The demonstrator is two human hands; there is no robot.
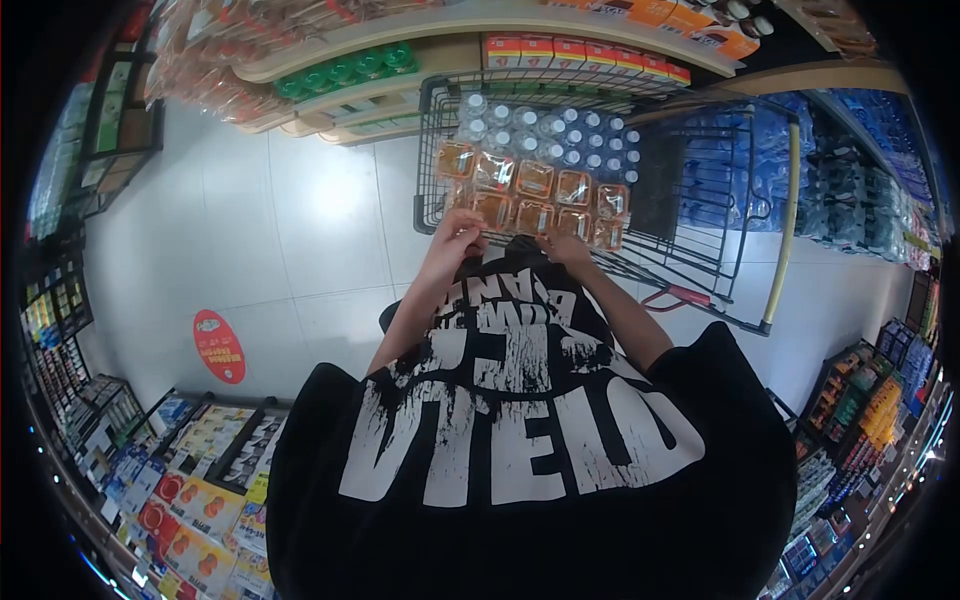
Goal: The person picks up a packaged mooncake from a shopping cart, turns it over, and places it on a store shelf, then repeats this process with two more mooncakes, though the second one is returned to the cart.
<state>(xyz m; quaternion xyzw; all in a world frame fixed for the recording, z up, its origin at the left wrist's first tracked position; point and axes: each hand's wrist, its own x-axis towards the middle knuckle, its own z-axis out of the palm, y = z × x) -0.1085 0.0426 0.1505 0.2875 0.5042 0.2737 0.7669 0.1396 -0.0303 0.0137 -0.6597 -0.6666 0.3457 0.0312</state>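
A shopping cart (428,150) of dark wire stands in front of me. In it lies a clear-wrapped pack of orange-brown food (535,180), its square portions set in two rows. My left hand (460,235) is at the pack's near left corner, fingers curled in and closed on its edge. Along the same near edge, my right hand (567,252) has its fingers bent against the pack; the fingertips are partly hidden. Behind the pack, white-capped clear bottles (550,130) stand in several rows inside the cart.
Shelves with green-topped goods (345,70) and red-and-white boxes (570,52) run beyond the cart. Shrink-wrapped blue bottles (780,160) are stacked at the right. A red oval floor sticker (219,346) lies at the left. Behind me stands a display of boxed goods (200,510).
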